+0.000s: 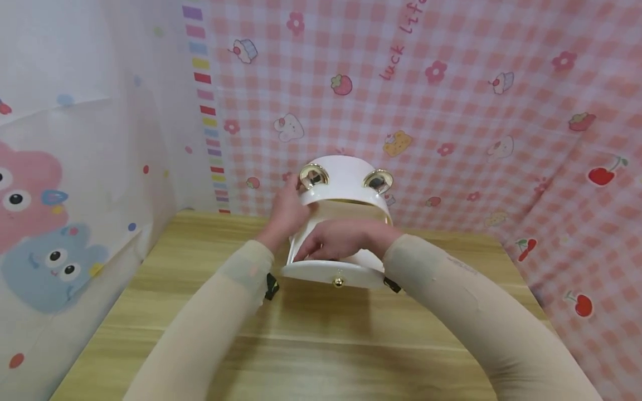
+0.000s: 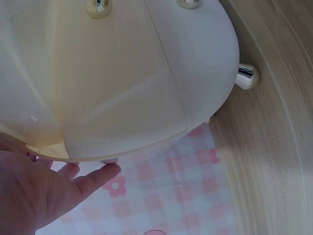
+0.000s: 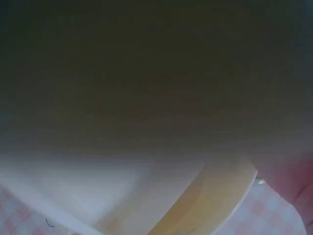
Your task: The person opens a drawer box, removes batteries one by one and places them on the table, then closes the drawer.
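A rounded white box [image 1: 346, 181] with two gold ear-shaped pieces [image 1: 314, 176] on top stands toward the back of the table. Its drawer [image 1: 312, 271], with a gold knob [image 1: 338, 282], is pulled out toward me. My left hand [image 1: 290, 211] touches the box's left side beside one gold ear; in the left wrist view its fingers [image 2: 95, 180] stretch along the box's edge. Into the drawer reaches my right hand [image 1: 346, 236], fingers pointing down near the left wall. I cannot tell whether it holds anything. Dark blur covers most of the right wrist view, above the curved white and cream walls [image 3: 215, 196].
The wood-grain table [image 1: 321, 351] extends in front of the box. Close behind hangs a pink checked cloth [image 1: 441, 122] with printed fruit and flowers, which also covers the right side. A white printed sheet [image 1: 100, 167] hangs at the left. Short gold feet [image 2: 247, 77] stick out from the box.
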### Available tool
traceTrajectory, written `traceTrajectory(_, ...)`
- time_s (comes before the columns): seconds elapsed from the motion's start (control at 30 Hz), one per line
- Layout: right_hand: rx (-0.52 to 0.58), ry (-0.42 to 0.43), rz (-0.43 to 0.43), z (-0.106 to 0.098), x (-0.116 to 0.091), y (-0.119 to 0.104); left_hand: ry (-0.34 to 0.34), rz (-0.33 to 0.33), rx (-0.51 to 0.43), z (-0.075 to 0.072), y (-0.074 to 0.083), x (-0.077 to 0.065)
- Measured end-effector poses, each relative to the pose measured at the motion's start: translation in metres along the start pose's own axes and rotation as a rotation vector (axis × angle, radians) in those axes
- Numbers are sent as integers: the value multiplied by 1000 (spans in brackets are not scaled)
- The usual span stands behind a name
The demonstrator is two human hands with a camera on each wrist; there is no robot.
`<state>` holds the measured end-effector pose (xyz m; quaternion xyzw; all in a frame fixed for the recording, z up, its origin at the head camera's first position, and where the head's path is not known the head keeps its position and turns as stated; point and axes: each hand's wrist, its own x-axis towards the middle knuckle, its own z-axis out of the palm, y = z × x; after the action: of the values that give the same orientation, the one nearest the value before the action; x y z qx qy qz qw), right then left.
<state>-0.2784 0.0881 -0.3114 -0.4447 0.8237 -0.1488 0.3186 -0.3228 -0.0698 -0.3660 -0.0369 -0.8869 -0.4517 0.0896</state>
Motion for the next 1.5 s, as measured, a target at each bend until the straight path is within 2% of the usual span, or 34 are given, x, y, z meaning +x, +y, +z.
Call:
traceTrajectory(0.1, -46, -18, -61, 0, 3, -1, 0, -7, -6, -2, 1, 0)
traceTrajectory(0.2, -32, -27, -79, 1, 6, -2, -9, -20, -23, -4, 1, -1)
traceTrajectory(0.37, -44, 2, -118, 3, 11, -4, -9, -16, -49, -4, 0, -2)
traceTrajectory(0.73, -94, 79, -94, 7, 17, -9, 0, -19, -22, -2, -1, -1)
traceTrajectory(0.87, -177, 105, -105, 9, 16, -10, 5, -16, -26, -1, -2, -1)
traceTrajectory(0.93, -260, 138, -126, 8, 12, -6, 5, -16, -25, 0, -2, -1)
traceTrajectory(1.03, -406, 237, -184, 5, 1, 5, 2, -17, -19, 1, -2, -1)
traceTrajectory(1.1, -451, 313, -205, 5, -8, 15, 1, -19, -13, 2, -2, 0)
traceTrajectory(1.17, -461, 380, -206, 6, -17, 23, -2, -22, -11, 3, 0, 1)
traceTrajectory(1.27, -440, 435, -178, 10, -29, 31, 0, -20, -11, 3, 1, 2)
traceTrajectory(1.5, -443, 496, -66, 21, -33, 31, -1, -24, 1, 3, 3, 2)
